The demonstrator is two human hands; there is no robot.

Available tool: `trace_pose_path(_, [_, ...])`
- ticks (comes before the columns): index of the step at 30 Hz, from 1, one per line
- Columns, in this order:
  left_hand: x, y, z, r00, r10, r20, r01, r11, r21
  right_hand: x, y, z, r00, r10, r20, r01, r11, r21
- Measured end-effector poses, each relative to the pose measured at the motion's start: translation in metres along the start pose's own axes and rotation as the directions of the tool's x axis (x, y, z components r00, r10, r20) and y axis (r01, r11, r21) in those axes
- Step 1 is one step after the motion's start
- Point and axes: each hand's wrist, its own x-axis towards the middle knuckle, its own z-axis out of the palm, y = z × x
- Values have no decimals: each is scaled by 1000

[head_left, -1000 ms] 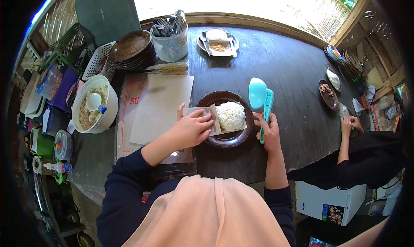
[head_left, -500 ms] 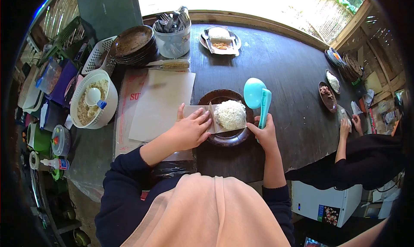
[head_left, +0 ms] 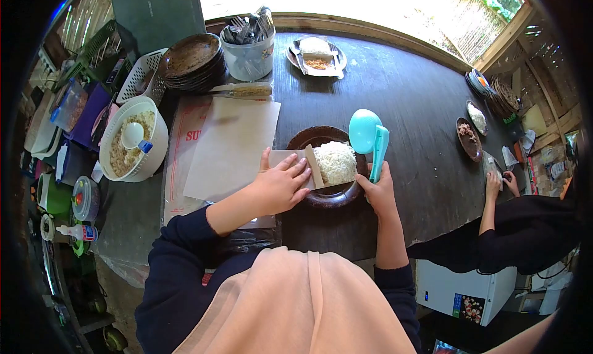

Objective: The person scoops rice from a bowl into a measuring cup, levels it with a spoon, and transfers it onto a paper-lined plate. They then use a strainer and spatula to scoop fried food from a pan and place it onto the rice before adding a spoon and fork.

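Note:
A mound of white rice (head_left: 335,161) rests on brown food paper (head_left: 285,159) over a dark round plate (head_left: 330,201). My left hand (head_left: 285,180) lies on the left part of the paper with its fingers spread, beside an upright crease left of the rice. In my right hand (head_left: 378,190) is the handle of a turquoise rice scoop (head_left: 364,131), its bowl pointing away from me. The thumb of that hand is at the paper's right edge, by the rice. Left of the plate lie stacked paper sheets (head_left: 231,147).
A white tub of rice (head_left: 159,156) with a white scoop stands at left. Behind it are stacked brown plates (head_left: 191,54) and a cutlery bucket (head_left: 250,60). A served plate (head_left: 316,63) sits at the back. At right, a co-worker's hands (head_left: 494,182) are near oval dishes (head_left: 469,141).
The paper and rice have shifted slightly to the right on the plate, and my left hand has moved right with them. My right hand keeps hold of the turquoise scoop.

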Motion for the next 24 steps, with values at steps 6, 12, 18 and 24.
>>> trace_pose_path(6, [8, 4, 4, 1000, 9, -7, -9, 1000, -3, -1, 0, -2, 999, 47, -9, -46, 998, 31])
trace_pose_path(12, [16, 10, 5, 1000, 16, 7, -16, 1000, -7, 3, 10, -6, 999, 29, -29, -27, 997, 75])
trace_pose_path(18, [19, 11, 8, 1000, 10, -11, -10, 1000, -2, 2, 9, -5, 999, 32, -42, -27, 993, 111])
trace_pose_path(24, [16, 4, -3, 1000, -21, -14, 21, 999, -43, 1, 7, -3, 996, -16, -86, 27, 991, 129])
